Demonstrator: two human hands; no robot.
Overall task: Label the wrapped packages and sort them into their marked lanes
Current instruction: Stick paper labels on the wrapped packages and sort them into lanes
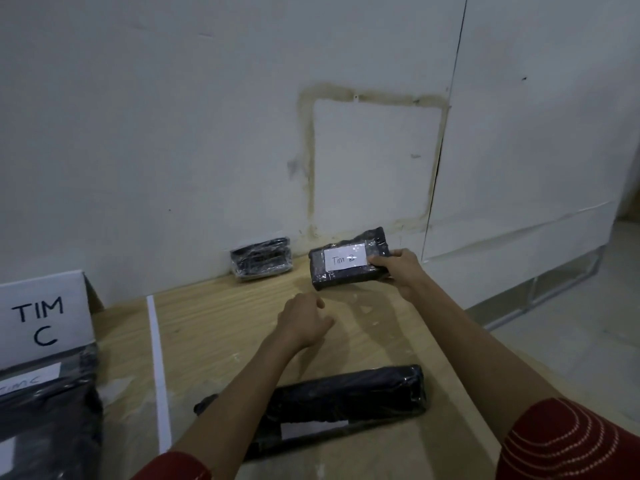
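Observation:
My right hand point(401, 268) grips the right end of a small black wrapped package point(349, 259) with a white label reading "TIM B", held just above the far part of the wooden table. My left hand point(304, 323) hovers over the table's middle with fingers loosely curled and holds nothing. A second small wrapped package point(261, 259), with no label showing, leans at the wall. A long black wrapped package point(343, 396) with a white label lies near me under my forearms. At the left, black packages point(48, 403) labelled "TIM C" lie below a white "TIM C" sign point(41, 320).
A white tape strip point(157, 368) runs front to back on the wooden table point(221, 327), dividing the "TIM C" lane from the lane I work in. The white wall stands right behind the table. The table's right edge drops to the floor.

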